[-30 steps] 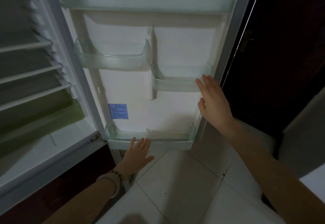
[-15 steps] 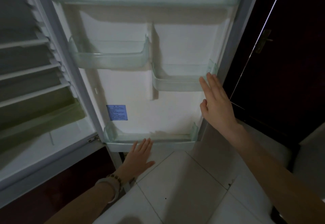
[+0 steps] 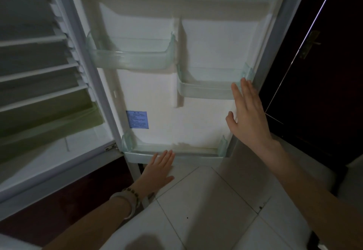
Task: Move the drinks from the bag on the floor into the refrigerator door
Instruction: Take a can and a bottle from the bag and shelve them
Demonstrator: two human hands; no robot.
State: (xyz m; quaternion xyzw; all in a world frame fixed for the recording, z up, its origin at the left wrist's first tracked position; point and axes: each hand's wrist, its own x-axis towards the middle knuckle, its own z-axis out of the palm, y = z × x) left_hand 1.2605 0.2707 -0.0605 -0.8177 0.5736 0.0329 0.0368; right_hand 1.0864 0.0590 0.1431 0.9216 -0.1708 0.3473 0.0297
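A: Where are the drinks to be found?

B: Neither the drinks nor the bag can be seen; only the opened refrigerator door [image 3: 196, 53] is shown, its clear bins all bare. Nothing has yet been loaded, it is judged.

A: And the grip of each hand?

B: Both are released, nothing being held. The right hand [image 3: 248, 112] is spread flat, fingers straight, against the door's outer edge, just beside the right middle bin [image 3: 206, 90]. The left hand [image 3: 160, 169] is laid open below the door, its fingertips at the front lip of the bottom bin [image 3: 192, 156], above the tiled floor [image 3: 206, 200].

A: How should the drinks be handled?

B: That can only be guessed, since they are unseen. Full bottles or cans would probably be heavy, stiff and somewhat slippery; each would best be taken round the middle of its body and stood upright. The bottom bin, widest on the door, is judged fittest for tall ones.
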